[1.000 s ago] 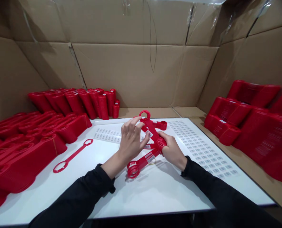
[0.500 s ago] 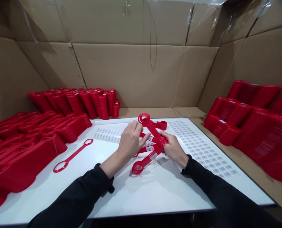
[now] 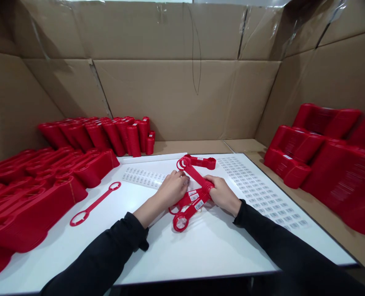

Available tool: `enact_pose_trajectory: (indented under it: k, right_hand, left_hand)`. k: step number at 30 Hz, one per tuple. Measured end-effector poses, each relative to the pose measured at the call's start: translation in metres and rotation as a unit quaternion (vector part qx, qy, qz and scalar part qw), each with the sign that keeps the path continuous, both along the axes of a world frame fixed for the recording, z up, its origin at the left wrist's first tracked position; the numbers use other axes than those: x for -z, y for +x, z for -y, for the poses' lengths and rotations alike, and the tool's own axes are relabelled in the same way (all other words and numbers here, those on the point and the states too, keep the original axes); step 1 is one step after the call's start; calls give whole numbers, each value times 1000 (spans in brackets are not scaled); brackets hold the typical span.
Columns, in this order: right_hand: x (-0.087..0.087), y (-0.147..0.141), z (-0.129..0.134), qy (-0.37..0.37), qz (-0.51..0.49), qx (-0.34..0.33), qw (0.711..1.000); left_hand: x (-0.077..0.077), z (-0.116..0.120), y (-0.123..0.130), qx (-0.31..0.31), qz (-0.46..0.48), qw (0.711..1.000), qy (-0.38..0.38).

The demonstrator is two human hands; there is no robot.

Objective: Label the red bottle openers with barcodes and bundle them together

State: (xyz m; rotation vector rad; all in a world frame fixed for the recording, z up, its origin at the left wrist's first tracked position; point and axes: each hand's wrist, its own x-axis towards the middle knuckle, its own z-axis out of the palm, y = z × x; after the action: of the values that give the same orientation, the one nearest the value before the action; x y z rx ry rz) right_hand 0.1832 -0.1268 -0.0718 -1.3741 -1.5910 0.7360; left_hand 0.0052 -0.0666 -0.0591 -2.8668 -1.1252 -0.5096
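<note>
My right hand is closed round one end of a bunch of flat red plastic ring wrenches, which fan out to the left. Some carry white barcode labels. My left hand has its fingers curled together at the left side of the fan, closed on a wrench there; its end is mostly hidden behind the fingers. A small stack of red wrenches lies just behind the bunch. One loose wrench lies flat to the left of my left hand.
Sheets of barcode stickers lie at right and behind my left hand on the white board. Stacked red wrenches fill the left side, with upright stacks behind. More bundles stand at right. Cardboard walls enclose the table.
My left hand has moved down and slightly right, its raised thumb and fingers closing at the fan. The fanned wrenches have shifted and bunched closer. My right hand keeps its grip.
</note>
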Motion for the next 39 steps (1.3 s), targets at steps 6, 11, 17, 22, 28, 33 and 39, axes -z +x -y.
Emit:
enact_pose_trajectory:
  k: [6,11,17,22,28,33,39]
  right_hand:
    - [0,2,-2,-1,16,0,1000]
    - [-1,3,-2,-3,14,-5,1000]
    - [-5,2,2,2,5,10,1000]
    - [-8,3,2,14,15,25,999]
    - [-9,2,3,23,25,33,999]
    - [-11,-1,4,28,29,33,999]
    - [-12,-5,8,37,48,23,998]
  left_hand:
    - [0,1,1,2,10,1000,-25]
    - [-3,4,0,10,22,998,-62]
    - [-8,2,-1,-4,88,990,-106]
    - [-14,3,0,0,187,968,-169]
    - [-23,8,2,28,305,924,-228]
    - [-34,19,7,20,367,875,-316]
    - [-36,25,10,-32,371,873,-316]
